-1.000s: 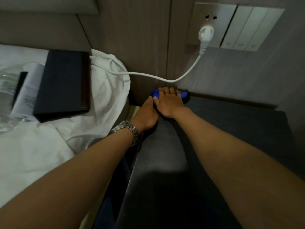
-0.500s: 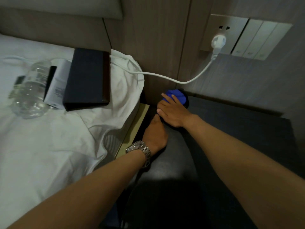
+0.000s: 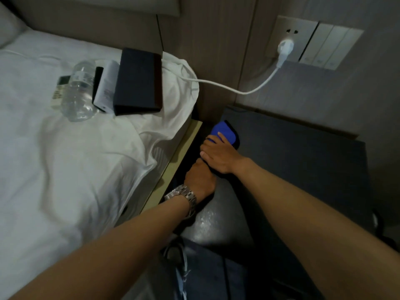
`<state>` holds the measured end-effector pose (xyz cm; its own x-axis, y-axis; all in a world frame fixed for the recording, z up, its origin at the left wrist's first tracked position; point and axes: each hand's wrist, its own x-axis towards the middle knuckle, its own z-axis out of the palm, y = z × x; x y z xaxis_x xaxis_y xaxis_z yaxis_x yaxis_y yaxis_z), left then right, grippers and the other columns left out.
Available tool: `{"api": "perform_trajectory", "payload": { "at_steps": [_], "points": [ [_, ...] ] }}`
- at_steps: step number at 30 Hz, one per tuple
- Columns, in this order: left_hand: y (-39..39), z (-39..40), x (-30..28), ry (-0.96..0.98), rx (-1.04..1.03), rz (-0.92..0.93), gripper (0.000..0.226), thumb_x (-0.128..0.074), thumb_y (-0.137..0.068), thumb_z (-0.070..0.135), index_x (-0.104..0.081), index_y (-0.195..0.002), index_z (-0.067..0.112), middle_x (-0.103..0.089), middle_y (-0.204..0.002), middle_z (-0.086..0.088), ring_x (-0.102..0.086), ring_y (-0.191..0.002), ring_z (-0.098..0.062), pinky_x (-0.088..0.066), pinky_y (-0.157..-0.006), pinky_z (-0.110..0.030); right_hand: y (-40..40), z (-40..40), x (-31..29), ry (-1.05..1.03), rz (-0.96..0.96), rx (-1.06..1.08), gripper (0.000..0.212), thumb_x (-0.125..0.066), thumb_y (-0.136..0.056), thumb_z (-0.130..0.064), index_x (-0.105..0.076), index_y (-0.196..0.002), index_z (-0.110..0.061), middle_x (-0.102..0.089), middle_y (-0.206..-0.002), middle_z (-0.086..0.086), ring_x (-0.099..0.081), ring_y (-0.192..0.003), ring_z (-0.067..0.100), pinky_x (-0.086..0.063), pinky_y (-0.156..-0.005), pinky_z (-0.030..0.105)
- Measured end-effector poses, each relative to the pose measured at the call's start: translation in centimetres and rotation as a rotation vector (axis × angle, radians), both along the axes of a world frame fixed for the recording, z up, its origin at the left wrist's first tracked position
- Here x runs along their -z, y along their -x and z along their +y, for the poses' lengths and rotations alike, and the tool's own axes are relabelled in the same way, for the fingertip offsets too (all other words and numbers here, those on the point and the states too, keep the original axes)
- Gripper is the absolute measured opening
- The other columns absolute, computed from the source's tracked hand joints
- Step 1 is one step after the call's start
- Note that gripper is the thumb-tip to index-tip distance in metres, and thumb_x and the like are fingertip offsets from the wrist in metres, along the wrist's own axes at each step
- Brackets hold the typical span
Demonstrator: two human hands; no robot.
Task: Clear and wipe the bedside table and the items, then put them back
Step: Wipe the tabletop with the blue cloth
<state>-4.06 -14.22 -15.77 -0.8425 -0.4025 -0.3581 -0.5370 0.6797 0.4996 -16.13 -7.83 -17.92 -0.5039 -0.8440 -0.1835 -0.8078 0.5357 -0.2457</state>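
**Wiping the left edge of the bedside table, items parked on the bed**

My right hand (image 3: 218,154) lies flat on the blue cloth (image 3: 225,133), fingers straight and spread, pressing it down onto the bedside table (image 3: 303,152) at its far-left edge. Palm-down because I want broad pressure for wiping, not a pinch. My left hand (image 3: 200,180) sits just below the right at the table's left edge, next to the gap by the bed; its fingers are hidden past the edge, so I cannot tell whether they curl round anything or just brace. My guess is it steadies me or the table. A metal link watch (image 3: 184,197) is on that wrist.

The tabletop is dark, flat and smooth, with a dull sheen near me. The cloth looks soft, microfibre-like, bright blue with a dark border, folded into a pad.

The cleared items lie well apart from the table on the white bed sheet (image 3: 65,169), which is wrinkled and soft: a clear plastic water bottle (image 3: 79,92) on its side, a remote control (image 3: 59,92) touching it, a small white box (image 3: 106,87), and a dark rectangular hard-edged box (image 3: 138,82) beside that. A white charger cable (image 3: 227,86) runs from the wall plug (image 3: 284,49) across to the bed, hanging clear of the wiping area.

By my judgement wiping is mid-way; nothing has been put back.
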Motion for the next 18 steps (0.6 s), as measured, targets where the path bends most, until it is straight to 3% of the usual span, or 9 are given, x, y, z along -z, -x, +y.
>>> {"api": "perform_trajectory", "payload": {
  "at_steps": [5,18],
  "points": [
    [-3.2,0.7,-0.6,0.042,0.017,-0.022,0.051,-0.047,-0.095,0.016,-0.038,-0.143,0.0,-0.047,-0.138,-0.017,-0.054,-0.12,-0.035,-0.045,-0.095,-0.04,-3.4,0.1,0.0,-0.013,0.0,-0.005,0.041,-0.024,-0.106,-0.035,-0.052,-0.131,-0.017,-0.042,-0.15,0.001,-0.017,-0.149,0.023,0.005,-0.122,0.046],
    [-10.5,1.6,-1.6,0.089,0.059,-0.069,0.048,-0.043,-0.098,0.016,-0.038,-0.143,0.001,-0.047,-0.139,-0.018,-0.054,-0.119,-0.032,-0.044,-0.089,-0.036,-11.6,0.8,-0.3,-0.052,-0.005,-0.01,0.043,-0.02,-0.108,-0.034,-0.049,-0.136,-0.018,-0.036,-0.155,0.002,-0.011,-0.151,0.023,0.008,-0.122,0.046]
  ]
}}
